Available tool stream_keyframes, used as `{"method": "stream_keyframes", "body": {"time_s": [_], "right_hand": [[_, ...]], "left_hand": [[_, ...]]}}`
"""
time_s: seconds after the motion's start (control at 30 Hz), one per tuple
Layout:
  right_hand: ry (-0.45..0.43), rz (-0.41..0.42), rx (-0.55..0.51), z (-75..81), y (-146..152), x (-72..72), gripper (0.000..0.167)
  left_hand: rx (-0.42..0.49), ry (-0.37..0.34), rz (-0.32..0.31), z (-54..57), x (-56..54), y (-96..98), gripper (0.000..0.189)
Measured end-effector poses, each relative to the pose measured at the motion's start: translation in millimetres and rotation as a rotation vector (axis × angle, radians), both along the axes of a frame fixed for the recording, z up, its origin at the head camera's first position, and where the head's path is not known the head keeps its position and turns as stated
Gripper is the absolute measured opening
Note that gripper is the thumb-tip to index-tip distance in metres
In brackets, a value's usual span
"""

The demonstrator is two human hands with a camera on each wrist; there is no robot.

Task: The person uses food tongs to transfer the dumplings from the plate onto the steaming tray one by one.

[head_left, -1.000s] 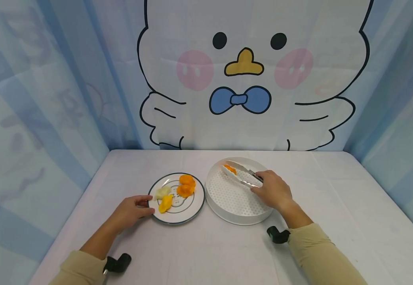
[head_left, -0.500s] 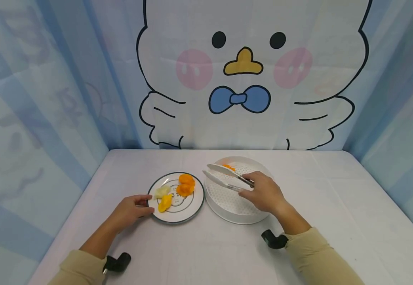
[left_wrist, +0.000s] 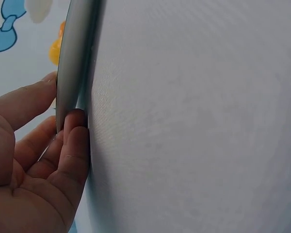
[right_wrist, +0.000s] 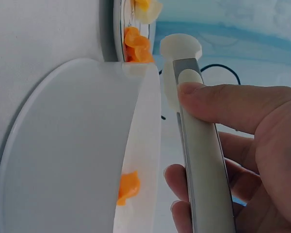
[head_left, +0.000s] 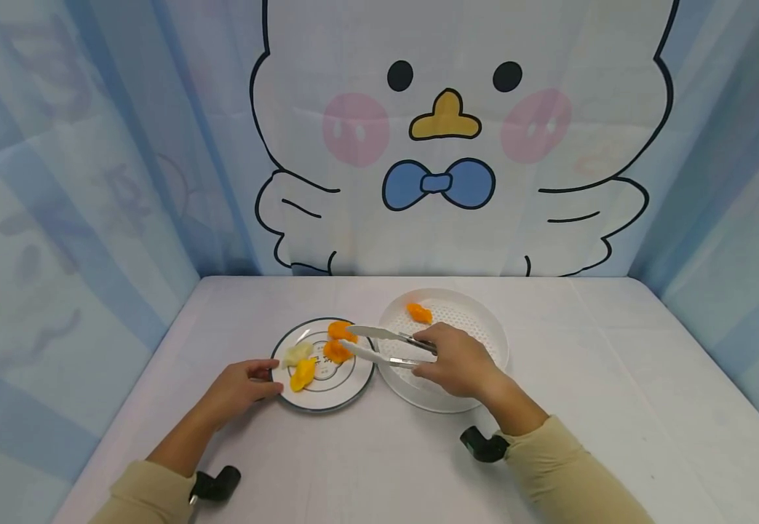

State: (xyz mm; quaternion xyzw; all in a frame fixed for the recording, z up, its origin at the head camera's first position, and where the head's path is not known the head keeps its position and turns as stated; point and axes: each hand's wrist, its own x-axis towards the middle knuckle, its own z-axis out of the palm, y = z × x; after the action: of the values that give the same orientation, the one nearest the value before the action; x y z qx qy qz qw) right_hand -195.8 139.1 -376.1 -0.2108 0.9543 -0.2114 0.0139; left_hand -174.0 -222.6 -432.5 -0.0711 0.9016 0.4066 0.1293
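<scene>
My left hand (head_left: 238, 393) holds the left rim of a white plate (head_left: 340, 394) with a dark edge, thumb above and fingers beneath in the left wrist view. On the plate lie two lumpy orange pieces (head_left: 336, 352), a yellow piece (head_left: 303, 374) and a pale piece (head_left: 297, 354), dumpling-like in shape. My right hand (head_left: 461, 364) grips white-tipped tongs (head_left: 382, 333). Their spread tips overlap the orange pieces in the head view, with nothing held between them. Another orange piece (head_left: 419, 313) sits at the back of a round white perforated steamer tray (head_left: 412, 393).
The steamer tray stands just right of the plate, and my right forearm reaches over its near right side. A white cloth covers the table (head_left: 366, 466). Behind rises a curtain (head_left: 447, 240) with a cartoon print, and blue curtains (head_left: 78, 218) hang at the sides.
The tongs have let go of the orange piece in the steamer tray. My right hand has carried them left, spread, to over the plate. My left hand stays on the plate rim.
</scene>
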Motion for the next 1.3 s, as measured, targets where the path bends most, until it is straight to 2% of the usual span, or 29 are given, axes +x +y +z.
{"method": "stream_keyframes", "body": {"time_s": [0.2, 0.67, 0.9, 1.3], "right_hand": [[0.018, 0.034, 0.085, 3.7, -13.3, 0.5, 0.050], [0.002, -0.003, 0.157, 9.7, -31.7, 0.9, 0.049], [0.027, 0.003, 0.218, 11.0, -38.2, 0.0, 0.047], [-0.003, 0.027, 0.209, 15.9, -42.1, 2.1, 0.044]], "left_hand": [[0.001, 0.005, -0.008, -0.4, -0.4, -0.7, 0.057], [-0.006, 0.005, 0.000, -0.2, 0.9, 0.8, 0.057], [-0.005, 0.004, 0.002, -0.5, 0.9, 0.9, 0.057], [-0.003, 0.004, -0.009, -0.6, -0.4, -0.8, 0.058]]}}
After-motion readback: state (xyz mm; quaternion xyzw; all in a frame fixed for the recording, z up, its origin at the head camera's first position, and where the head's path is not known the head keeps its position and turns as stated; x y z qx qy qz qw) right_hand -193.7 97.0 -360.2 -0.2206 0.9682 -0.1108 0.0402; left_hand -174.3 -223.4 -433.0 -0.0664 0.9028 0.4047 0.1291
